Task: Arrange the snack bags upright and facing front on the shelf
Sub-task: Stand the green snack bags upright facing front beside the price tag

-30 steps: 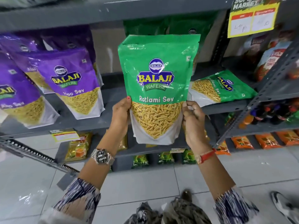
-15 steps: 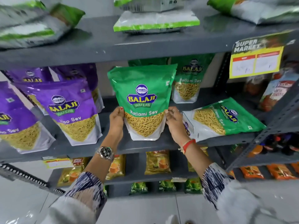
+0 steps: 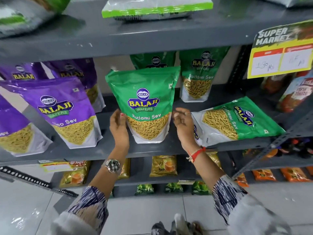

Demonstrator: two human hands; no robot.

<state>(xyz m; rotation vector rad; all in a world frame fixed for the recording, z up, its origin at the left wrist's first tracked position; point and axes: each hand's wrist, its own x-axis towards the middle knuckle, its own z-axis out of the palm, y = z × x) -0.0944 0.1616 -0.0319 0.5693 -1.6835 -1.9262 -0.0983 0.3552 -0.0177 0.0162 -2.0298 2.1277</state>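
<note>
Bare shelf (image 3: 108, 146) gaps flank upright green bag (image 3: 145, 106); toppled bag (image 3: 237, 122) blocks right.

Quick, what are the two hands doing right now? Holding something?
Left hand: open, holding nothing, thumb at the edge of the standing green bag.
Right hand: open, fingers curled, just clear of the bag.

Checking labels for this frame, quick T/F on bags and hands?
1. The front green bag stands upright on the shelf, label forward. True.
2. The right hand grips that bag. False: it is open just beside it, with a gap.
3. A green bag on the right lies on its side. True.
4. The purple bags sit right of the green ones. False: they are to the left.
5. The left hand is beside the front bag's left edge, fingers open. True.
</note>
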